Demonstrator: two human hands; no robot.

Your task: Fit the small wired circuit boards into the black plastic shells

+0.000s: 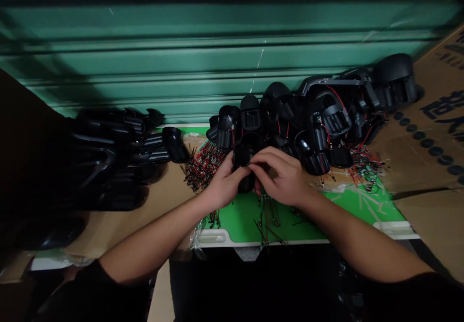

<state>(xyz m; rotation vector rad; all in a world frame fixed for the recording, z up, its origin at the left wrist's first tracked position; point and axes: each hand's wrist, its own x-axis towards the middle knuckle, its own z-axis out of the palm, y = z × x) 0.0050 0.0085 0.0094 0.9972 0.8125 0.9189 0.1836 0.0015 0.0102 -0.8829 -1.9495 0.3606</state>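
Note:
Over the middle of the green work surface, my left hand [225, 184] is closed around a black plastic housing [245, 182], its thumb lying across the front. My right hand [279, 173] comes in from the other side, thumb and forefinger pinched together at the housing. Whatever sits between those fingertips is too small to make out. Below the hands, thin wires [270, 215] with small metal ends lie loose on the surface. Just left of my left hand is a dense bundle of red and black wires [205, 166].
Black housings [326, 114], some with red wires, are piled at the back right. More black plastic parts [108, 153] are stacked on cardboard at the left. A cardboard box [431, 119] stands at the right, with another wire pile [368, 165] beside it. Green ribbed panel [181, 56] behind.

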